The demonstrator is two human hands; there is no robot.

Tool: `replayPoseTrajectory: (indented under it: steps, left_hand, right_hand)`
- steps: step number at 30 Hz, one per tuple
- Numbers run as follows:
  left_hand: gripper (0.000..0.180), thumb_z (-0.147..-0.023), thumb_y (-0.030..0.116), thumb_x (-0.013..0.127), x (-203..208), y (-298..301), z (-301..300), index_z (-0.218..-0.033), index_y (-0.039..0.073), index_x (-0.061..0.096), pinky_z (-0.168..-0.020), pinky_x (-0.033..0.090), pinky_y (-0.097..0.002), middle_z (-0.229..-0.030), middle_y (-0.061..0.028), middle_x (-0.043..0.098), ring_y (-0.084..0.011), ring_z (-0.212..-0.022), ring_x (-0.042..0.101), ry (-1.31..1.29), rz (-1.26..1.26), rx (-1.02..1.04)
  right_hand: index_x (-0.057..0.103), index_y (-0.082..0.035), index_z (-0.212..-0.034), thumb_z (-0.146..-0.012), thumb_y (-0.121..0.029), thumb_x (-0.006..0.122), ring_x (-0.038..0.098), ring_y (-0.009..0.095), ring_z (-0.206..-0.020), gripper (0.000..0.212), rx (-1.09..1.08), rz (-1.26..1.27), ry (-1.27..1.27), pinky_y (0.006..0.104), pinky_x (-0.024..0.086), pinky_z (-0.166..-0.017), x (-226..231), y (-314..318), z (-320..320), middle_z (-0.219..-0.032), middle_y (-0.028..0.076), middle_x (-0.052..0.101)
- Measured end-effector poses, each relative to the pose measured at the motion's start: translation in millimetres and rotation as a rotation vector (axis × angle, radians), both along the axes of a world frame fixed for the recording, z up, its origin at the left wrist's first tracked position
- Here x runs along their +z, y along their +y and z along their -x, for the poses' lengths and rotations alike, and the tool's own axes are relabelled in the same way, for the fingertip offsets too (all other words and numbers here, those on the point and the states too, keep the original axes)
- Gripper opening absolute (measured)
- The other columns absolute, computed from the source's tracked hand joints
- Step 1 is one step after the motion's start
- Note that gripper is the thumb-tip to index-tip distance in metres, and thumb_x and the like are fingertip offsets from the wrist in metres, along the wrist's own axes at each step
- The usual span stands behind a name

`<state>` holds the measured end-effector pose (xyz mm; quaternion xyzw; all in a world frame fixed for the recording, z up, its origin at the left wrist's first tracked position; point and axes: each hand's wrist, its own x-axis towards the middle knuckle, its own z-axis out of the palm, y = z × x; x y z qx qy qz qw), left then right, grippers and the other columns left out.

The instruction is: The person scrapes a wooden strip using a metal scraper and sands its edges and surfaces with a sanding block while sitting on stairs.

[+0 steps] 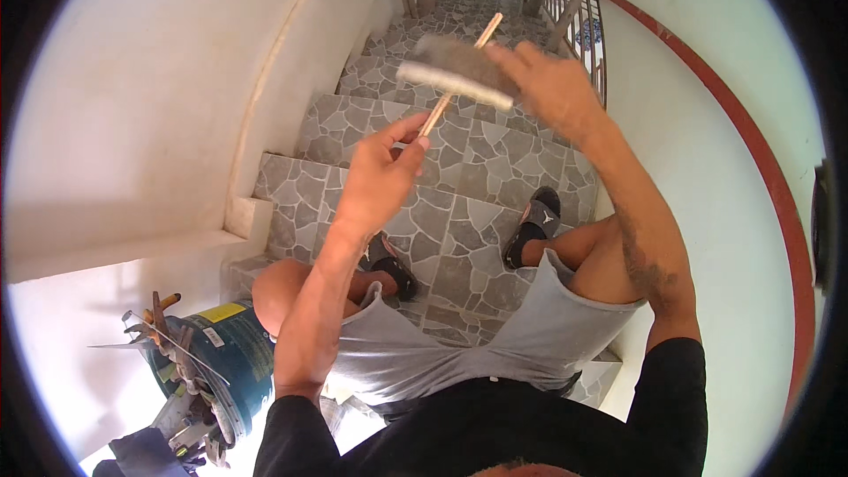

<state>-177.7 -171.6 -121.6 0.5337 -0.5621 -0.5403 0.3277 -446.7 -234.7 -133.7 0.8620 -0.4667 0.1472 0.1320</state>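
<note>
Sitting on the stairs, the brush is held up in front, above the steps. The left hand is closed on the thin wooden handle; the right hand lies flat-fingered against the bristle head. A steadier grip nearer the head is advised. A tool-filled bucket stands at the stairs' lower left edge; the railing bounds the far right.

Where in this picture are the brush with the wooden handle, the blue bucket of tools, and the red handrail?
brush point(455, 75): head view, on its grey bristle head.
blue bucket point(231, 362): head view, on its side wall.
red handrail point(760, 155): head view, mid-length of the rail.
</note>
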Motion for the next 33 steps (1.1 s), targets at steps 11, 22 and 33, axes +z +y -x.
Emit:
replayPoseTrajectory:
  steps: [11,22,33]
  left_hand:
    - [0.04,-0.095,0.012,0.06,-6,0,-3,-0.134,0.002,0.059,-0.057,0.043,-0.0206,-0.096,-0.0007,0.061,-0.0046,-0.068,0.052,-0.01,-0.023,-0.029]
    - [0.035,-0.095,0.012,0.062,-8,-2,3,-0.126,-0.003,0.061,-0.051,0.046,-0.024,-0.08,-0.0025,0.062,-0.0075,-0.069,0.059,-0.096,0.001,-0.003]
    - [0.034,-0.096,0.013,0.06,-3,1,-6,-0.125,-0.005,0.061,-0.047,0.037,-0.0215,-0.07,0.0028,0.054,-0.0035,-0.057,0.047,0.019,0.003,0.006]
  right_hand:
    - [0.052,-0.015,-0.128,-0.083,-0.009,0.061,0.069,0.034,-0.072,0.046,0.031,-0.048,-0.027,0.0433,0.057,-0.06,-11,-12,8,-0.095,0.012,0.063]
    - [0.049,-0.017,-0.137,-0.078,-0.007,0.065,0.068,0.029,-0.077,0.063,0.104,-0.125,-0.034,0.0408,0.056,-0.059,3,15,-19,-0.098,0.008,0.061]
    - [0.048,-0.019,-0.14,-0.081,-0.006,0.062,0.067,0.033,-0.079,0.063,0.063,-0.186,-0.027,0.0414,0.056,-0.062,1,5,-8,-0.102,0.008,0.061]
